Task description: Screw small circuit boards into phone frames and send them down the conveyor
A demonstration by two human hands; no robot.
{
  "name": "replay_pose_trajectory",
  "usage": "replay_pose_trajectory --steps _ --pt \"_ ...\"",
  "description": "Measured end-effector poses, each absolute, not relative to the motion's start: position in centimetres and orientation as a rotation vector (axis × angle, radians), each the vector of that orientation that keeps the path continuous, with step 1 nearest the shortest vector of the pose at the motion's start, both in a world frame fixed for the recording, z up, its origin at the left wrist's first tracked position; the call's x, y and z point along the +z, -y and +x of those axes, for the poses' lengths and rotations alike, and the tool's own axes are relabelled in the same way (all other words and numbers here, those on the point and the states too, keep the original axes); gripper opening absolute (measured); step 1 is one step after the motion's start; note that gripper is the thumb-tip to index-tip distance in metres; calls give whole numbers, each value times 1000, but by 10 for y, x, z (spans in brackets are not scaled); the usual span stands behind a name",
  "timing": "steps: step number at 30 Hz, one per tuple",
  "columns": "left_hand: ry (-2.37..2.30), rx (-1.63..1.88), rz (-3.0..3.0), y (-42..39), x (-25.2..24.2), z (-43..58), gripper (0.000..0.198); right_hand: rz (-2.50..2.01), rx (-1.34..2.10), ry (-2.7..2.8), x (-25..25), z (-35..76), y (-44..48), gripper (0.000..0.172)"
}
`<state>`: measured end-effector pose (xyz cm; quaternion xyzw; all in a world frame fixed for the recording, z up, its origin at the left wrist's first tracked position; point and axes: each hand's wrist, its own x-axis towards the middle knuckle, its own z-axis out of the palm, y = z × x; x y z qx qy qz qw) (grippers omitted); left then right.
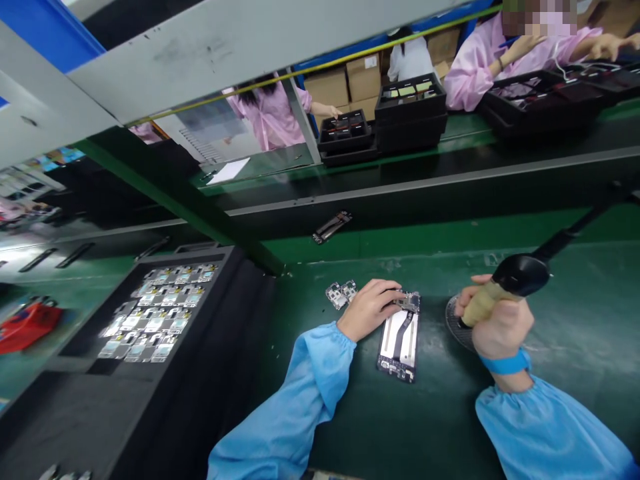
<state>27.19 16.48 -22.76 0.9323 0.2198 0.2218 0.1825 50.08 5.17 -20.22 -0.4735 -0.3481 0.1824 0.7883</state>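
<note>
Pressing down on the top end of an opened phone frame [399,340], your left hand [369,309] lies flat-curled over the small circuit board [411,301] seated there, fingertips bent onto it and pinning it in place. The frame lies lengthwise on the green bench mat [440,413], directly in front of you, its white inner face up and a dark ribbon running down its middle. Your right hand [495,321] is closed in a fist around the tan grip of an electric screwdriver [505,285], whose black body and cord rise toward the upper right; the tool's tip points down over a round grey dish [456,325] just right of the frame. Whether the tip touches the dish cannot be told. Both your arms wear light blue sleeves, and a blue band circles your right wrist.

Just left of your left hand, a loose circuit board [341,293] rests on the mat. At your far left a black tray [160,313] holds rows of similar boards. Beyond, another phone frame [332,227] lies on the dark conveyor belt [450,200]. Across the line, people in pink coats work beside stacked black trays [410,113], with cardboard boxes [345,83] behind them.
</note>
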Motion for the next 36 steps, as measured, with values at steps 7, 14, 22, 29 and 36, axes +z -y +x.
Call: replay_pose_trajectory --steps 7,14,22,29,36 --pt "-627 516 2587 -163 -231 266 26 -1047 385 761 -207 502 -51 64" --pt "-614 472 2680 -168 -233 268 28 -1049 395 782 -215 504 -51 62" --pt "-667 469 2681 -157 -228 273 26 -1044 399 765 -212 503 -50 61" --pt "-709 474 2698 -142 -227 276 25 -1076 349 767 -208 503 -53 65" --pt "-587 533 2636 -101 -233 282 24 -1065 299 795 -203 500 -54 66"
